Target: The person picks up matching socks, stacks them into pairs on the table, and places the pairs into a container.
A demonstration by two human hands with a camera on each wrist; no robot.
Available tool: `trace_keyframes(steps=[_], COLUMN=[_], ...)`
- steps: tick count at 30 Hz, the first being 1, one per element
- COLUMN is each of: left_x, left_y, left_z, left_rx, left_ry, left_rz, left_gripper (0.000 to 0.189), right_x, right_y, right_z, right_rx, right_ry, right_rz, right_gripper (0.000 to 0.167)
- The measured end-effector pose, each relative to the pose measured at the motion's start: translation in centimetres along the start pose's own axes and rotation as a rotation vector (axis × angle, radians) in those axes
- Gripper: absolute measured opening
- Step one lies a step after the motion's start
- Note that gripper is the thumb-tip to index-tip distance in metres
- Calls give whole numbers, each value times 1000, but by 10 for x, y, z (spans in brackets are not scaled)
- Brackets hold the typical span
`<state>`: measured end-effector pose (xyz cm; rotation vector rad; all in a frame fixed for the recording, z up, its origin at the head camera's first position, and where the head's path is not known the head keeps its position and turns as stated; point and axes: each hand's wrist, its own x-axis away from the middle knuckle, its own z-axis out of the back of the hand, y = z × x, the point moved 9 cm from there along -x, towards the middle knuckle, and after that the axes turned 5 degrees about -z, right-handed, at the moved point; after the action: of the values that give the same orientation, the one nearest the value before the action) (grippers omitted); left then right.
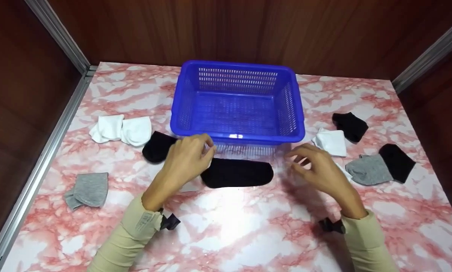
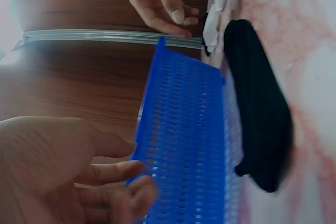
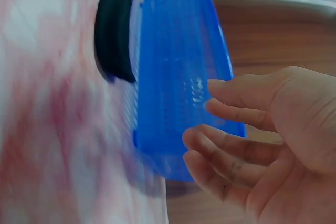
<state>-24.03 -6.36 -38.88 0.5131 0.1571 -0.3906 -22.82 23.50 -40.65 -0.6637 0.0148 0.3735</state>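
A black sock (image 1: pixel 238 173) lies flat, lengthwise in front of the blue plastic basket (image 1: pixel 226 138). My left hand (image 1: pixel 188 158) hovers by the sock's left end, close to the basket's front rim, its fingers loosely bent and holding nothing. Beyond the sock's right end is my right hand (image 1: pixel 318 168), also without anything in its grasp, fingers loosely curved. In the left wrist view the black sock (image 2: pixel 257 103) rests beside the basket wall, apart from the left fingers. The right wrist view has the right fingers (image 3: pixel 231 156) in front of the basket's side (image 3: pixel 178 77).
Folded white socks (image 1: pixel 125 129), a folded black sock (image 1: pixel 158 147) and grey socks (image 1: pixel 90 190) lie on the left. On the right are black socks (image 1: pixel 350 126), white socks (image 1: pixel 330 142) and a grey sock (image 1: pixel 369 170). Wooden panels (image 1: pixel 233 30) enclose the marbled table (image 1: pixel 226 238).
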Motion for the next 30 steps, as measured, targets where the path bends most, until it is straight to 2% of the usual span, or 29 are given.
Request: trace_keyframes(steps=[4, 8, 12, 17, 22, 24, 30], left_x=[-6, -13, -22, -43, -66, -74, -92], left_y=[2, 0, -2, -1, -19, -29, -57], left_z=[18, 29, 35, 40, 44, 44, 44], left_rx=[10, 48, 59, 40, 42, 52, 94], left_ry=[88, 134, 140, 132, 142, 146, 220], left_rz=[-39, -51, -65, -94, -59, -47, -4], left_gripper=[19, 19, 22, 29, 36, 37, 42], right_x=[3, 6, 10, 19, 26, 27, 34], right_y=[5, 12, 23, 47, 79, 93, 126], right_z=[21, 44, 63, 89, 118, 127, 151], right_rx=[29, 49, 60, 100, 93, 71, 96], right_ry=[77, 166, 217, 269, 320, 316, 322], right_rz=[5, 27, 14, -43, -140, -190, -302], right_gripper=[22, 18, 16, 17, 15, 15, 21])
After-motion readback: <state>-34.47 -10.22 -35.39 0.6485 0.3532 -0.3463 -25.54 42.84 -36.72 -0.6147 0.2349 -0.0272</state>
